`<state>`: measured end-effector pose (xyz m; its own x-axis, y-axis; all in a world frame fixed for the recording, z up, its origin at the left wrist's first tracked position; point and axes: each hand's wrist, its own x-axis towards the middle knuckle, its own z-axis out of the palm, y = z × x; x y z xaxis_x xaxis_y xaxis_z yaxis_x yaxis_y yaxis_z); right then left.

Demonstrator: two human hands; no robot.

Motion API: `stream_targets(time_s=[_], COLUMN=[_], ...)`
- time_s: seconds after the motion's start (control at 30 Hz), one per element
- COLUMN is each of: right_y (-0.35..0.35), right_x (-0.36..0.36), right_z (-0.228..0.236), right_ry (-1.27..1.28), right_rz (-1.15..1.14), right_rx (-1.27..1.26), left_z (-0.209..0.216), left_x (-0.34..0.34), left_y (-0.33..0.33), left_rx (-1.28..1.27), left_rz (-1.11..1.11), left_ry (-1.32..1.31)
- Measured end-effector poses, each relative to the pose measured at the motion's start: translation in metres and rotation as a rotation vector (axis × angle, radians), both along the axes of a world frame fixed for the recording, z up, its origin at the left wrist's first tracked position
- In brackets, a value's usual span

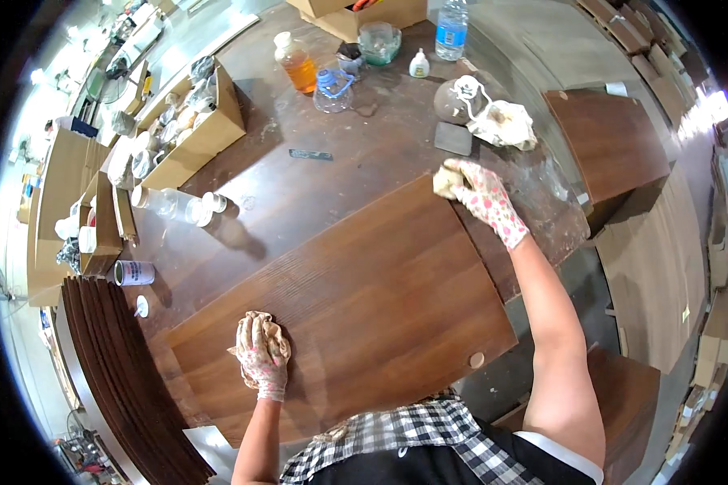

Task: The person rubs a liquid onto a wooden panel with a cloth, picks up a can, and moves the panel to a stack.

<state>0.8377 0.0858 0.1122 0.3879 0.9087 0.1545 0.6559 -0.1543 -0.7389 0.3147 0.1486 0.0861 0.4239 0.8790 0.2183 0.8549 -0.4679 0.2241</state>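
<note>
A brown wood-grain panel lies flat across the worktable in front of me. My left hand, in a pink-patterned glove, presses a crumpled tan cloth onto the left part of the panel. Reaching to the far right corner, my right hand wears a white glove with pink dots. Its fingers are closed on a wadded beige cloth at the panel's edge. Just beyond it are a flat grey block, a round dark bundle tied with white string and a crumpled whitish cloth.
Amber liquid fills a bottle at the back, near a water bottle and a small glass jar. Clear bottles and a tin can stand left. Stacked dark panels rise beside the table; a cardboard box holds supplies.
</note>
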Motion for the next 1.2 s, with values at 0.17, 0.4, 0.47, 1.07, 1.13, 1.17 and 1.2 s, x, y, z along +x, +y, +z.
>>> stream_targets(time_s=[0.17,0.4,0.47,1.07,1.13,1.17,1.2], right_y=[-0.123,-0.237,-0.218,-0.324,-0.316,-0.304,-0.291], right_x=[-0.04,-0.045,-0.048,-0.093,-0.094,-0.094,-0.094], right_z=[0.025,0.039,0.02,-0.008,-0.009,-0.006,-0.001], right_ry=[0.064,0.472,0.258,0.399,0.444,0.336,0.251], right_rz=[-0.009,-0.201,-0.226,-0.337,-0.414,-0.397,-0.344], right_rx=[-0.144,-0.371,-0.135,-0.307,-0.196,-0.166,-0.156], left_z=[0.0,-0.004,-0.007,-0.024,-0.023,-0.019,-0.017], left_x=[-0.003,0.009,0.016,0.01,0.016,0.019,0.019], left_y=[-0.002,-0.002,-0.002,0.016,0.014,0.013,0.011], left_rx=[0.077,0.106,0.096,0.094,0.068,0.039,0.054], left_rz=[-0.054,-0.135,-0.127,-0.073,-0.074,-0.072,-0.095], left_ry=[-0.025,-0.007,-0.024,0.075,0.018,-0.033,-0.024])
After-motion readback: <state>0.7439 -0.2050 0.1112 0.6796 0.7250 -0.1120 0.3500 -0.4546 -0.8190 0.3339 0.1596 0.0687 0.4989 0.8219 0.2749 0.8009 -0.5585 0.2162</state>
